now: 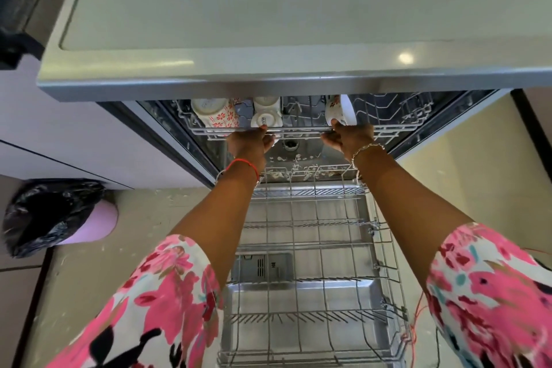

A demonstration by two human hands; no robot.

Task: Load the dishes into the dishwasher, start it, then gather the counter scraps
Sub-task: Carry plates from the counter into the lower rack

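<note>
Head view: an open steel dishwasher [179, 143], its grey wire lower rack [307, 245] drawn out. On the grey wire upper rack [298, 128], the left hand [248, 143] and right hand [349, 137] each grip the front edge. Behind it sit a red-flowered ceramic mug [218, 116] at the left, small white cups [265, 118] at centre and a white bowl [342, 112] just beside the right hand.

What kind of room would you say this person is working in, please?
Most likely a home kitchen: an open dishwasher under a countertop, cups in its upper rack, and a lined waste bin beside it.
</note>
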